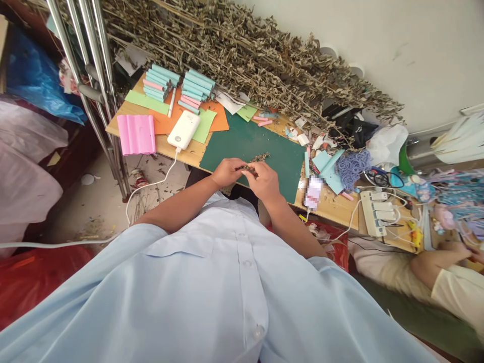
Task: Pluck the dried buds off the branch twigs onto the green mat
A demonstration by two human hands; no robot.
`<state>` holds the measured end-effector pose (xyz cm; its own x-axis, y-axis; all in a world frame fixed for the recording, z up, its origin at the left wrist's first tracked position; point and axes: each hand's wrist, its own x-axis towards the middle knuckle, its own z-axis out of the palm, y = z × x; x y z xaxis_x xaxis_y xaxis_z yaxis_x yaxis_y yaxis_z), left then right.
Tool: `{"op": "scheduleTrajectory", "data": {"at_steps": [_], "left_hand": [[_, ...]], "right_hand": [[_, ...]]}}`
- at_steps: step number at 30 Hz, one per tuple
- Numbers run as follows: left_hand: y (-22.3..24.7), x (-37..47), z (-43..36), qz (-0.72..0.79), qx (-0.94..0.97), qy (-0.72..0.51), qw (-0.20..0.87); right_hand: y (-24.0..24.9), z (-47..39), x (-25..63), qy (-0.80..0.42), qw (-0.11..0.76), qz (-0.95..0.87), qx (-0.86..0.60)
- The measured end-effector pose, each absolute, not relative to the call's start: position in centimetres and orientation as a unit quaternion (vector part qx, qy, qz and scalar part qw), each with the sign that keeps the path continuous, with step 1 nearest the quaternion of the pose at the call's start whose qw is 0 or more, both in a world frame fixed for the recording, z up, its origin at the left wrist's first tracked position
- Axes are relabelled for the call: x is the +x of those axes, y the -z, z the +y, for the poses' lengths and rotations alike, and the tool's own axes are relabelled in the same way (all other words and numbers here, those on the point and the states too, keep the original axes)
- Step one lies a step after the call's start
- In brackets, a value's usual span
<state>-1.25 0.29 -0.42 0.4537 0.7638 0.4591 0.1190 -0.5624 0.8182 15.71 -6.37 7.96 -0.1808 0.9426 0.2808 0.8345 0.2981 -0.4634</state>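
My left hand (228, 172) and my right hand (263, 180) meet over the near edge of a dark green mat (242, 136). Between their closed fingertips is a small bit of dried herb (247, 168), partly covered by the fingers. A little heap of dried herb crumbs (260, 157) lies on the mat just beyond my right hand. Rolls in light blue and pink paper (198, 83) are stacked at the back left, with dark filling at the ends of some. Two thin pink rolls (264, 122) rest at the mat's far edge.
Long bundles of dried stalks (245, 55) lie behind the mat. A white power bank (184, 130) with a cable and pink paper (136, 134) are left; a phone (313, 192), purple yarn (353, 166) and power strip (372, 213) are right. Metal crutches (91, 93) stand left. Another person's arm (434, 267) is far right.
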Motion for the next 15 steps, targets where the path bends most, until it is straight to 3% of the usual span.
{"op": "scheduleTrajectory", "data": {"at_steps": [15], "left_hand": [[0.1, -1.3, 0.4, 0.288, 0.772, -0.429, 0.371]], "right_hand": [[-9.0, -4.6, 15.3, -0.205, 0.265, -0.690, -0.641]]}}
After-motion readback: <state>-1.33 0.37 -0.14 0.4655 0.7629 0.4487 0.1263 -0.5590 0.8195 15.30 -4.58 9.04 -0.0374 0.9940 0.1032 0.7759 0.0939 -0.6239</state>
